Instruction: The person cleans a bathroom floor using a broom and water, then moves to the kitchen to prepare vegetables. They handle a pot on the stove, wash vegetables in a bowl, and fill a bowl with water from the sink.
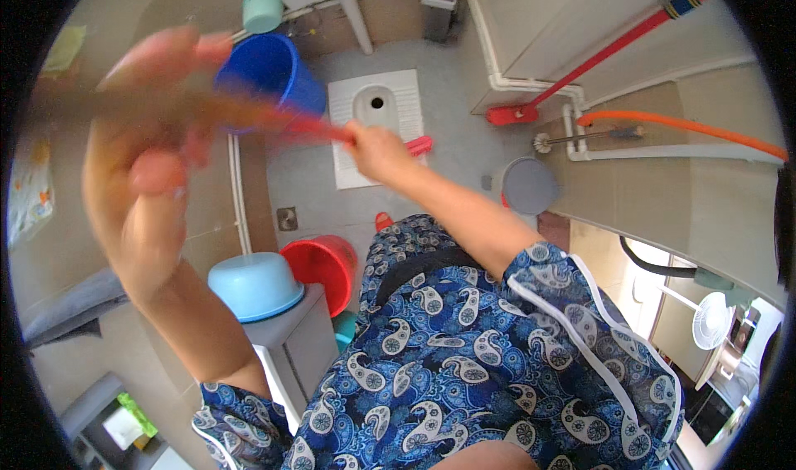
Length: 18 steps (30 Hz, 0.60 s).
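Observation:
My right hand point(376, 149) is closed around a red handle point(311, 126), above a white squat toilet point(405, 106). The handle runs left into a brown, motion-blurred length whose far end I cannot make out. A pink-red piece point(420, 146) shows just past my right fist; whether it belongs to the handle is unclear. My left hand point(146, 159) is raised at the left, blurred, thumb and fingers spread apart. The blurred length crosses in front of its palm, with no visible grip on it.
A blue bucket point(305, 87) stands left of the toilet, a red bucket point(333, 264) nearer me. A light-blue basin point(255, 286) sits upside down on a grey cabinet point(305, 339). At right are a red-handled brush point(591, 62), orange hose point(678, 124), toilet brush point(584, 135) and grey-lidded bin point(530, 185).

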Motion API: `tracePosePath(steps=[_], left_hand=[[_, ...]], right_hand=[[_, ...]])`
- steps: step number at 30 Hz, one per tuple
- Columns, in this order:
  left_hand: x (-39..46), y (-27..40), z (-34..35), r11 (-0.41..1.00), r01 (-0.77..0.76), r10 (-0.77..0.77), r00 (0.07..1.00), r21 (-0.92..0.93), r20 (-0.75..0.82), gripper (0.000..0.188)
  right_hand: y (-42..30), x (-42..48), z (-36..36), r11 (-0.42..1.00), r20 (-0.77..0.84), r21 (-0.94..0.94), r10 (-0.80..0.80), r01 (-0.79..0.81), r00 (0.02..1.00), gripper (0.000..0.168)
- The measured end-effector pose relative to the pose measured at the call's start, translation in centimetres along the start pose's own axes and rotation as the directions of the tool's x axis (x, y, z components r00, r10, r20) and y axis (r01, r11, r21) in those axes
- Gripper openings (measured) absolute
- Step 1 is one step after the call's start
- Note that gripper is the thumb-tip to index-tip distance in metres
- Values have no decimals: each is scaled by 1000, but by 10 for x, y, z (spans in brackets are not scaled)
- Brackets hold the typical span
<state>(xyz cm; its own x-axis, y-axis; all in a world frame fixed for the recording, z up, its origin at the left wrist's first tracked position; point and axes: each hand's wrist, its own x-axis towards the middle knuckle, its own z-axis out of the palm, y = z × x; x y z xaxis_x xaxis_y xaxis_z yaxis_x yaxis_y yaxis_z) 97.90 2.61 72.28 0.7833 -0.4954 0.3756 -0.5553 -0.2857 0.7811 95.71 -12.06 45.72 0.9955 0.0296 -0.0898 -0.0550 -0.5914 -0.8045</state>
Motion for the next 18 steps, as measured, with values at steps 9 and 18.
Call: tracePosePath(steps=[9, 18], left_hand=[[72, -7, 95, 731, 679, -683, 726, 69, 81, 44], [-312, -10, 106, 61, 933, -948, 165, 354, -272, 40]], right_hand=[[240, -21, -253, 907, -11, 225, 368, -357, 930, 26], [362, -81, -354, 656, -51, 430, 703, -620, 709, 32]])
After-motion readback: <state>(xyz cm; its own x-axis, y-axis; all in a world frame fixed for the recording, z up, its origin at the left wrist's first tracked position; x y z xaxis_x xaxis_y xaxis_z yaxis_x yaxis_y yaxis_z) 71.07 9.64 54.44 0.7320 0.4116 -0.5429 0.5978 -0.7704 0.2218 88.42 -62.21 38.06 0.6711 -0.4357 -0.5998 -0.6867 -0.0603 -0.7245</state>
